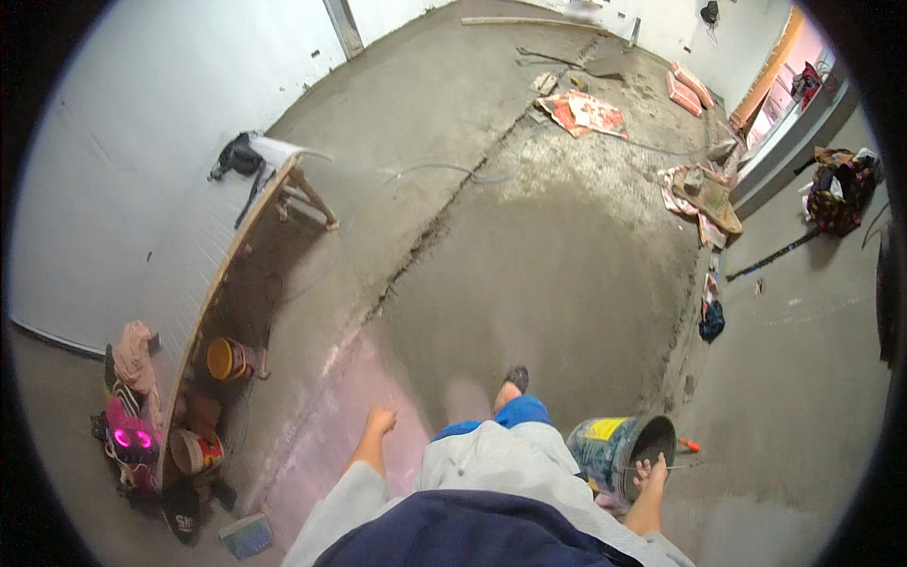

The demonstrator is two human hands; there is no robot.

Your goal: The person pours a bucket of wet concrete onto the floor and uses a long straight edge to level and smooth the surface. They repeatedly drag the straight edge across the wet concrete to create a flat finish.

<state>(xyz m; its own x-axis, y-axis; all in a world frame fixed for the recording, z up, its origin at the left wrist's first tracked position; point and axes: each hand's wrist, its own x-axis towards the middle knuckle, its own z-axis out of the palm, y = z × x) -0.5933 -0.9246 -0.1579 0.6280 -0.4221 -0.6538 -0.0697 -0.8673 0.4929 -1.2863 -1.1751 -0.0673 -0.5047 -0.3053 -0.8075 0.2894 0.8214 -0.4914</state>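
Observation:
My right hand [650,471] has its fingers curled round the thin wire handle of a dark bucket [592,455] with a yellow patch. The bucket hangs tilted beside my right leg, its mouth turned to the right. An orange-handled tool [690,445] shows just past the rim; its other end is hidden. Out on the left, my left hand [381,420] is closed in a loose fist, with nothing visible in it. Below me spreads grey, damp-looking cement floor [529,293], where one of my feet [516,378] shows.
A plank-edged bench [222,283] stands left, buckets [225,359] beneath it. A hose [453,167] crosses the floor. Ahead lie an opened sack [586,113], a shovel [600,71] and full sacks [688,90]. More sacking [704,198] lies by the doorway at right.

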